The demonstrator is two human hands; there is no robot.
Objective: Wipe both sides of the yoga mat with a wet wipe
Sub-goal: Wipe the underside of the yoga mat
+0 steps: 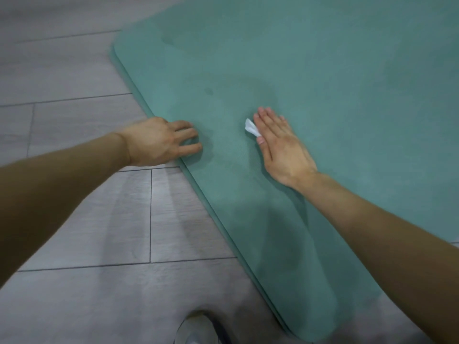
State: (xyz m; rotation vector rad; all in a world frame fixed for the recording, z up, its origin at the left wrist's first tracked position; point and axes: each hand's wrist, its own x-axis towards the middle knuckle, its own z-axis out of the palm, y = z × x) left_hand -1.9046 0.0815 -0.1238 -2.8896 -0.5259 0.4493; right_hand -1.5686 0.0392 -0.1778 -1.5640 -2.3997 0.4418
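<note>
On the floor [74, 219] a teal mat [323, 95] lies flat, long axis running from near right to far, left edge cutting diagonally past both hands. Left hand [159, 141] sits on that edge, fingers curled down on it, pinning it I'd guess. Right hand [278, 142] is flat, fingers straight, pressing a wipe [251, 127] onto the mat, so it's nearer the unwiped far stretch.
</note>
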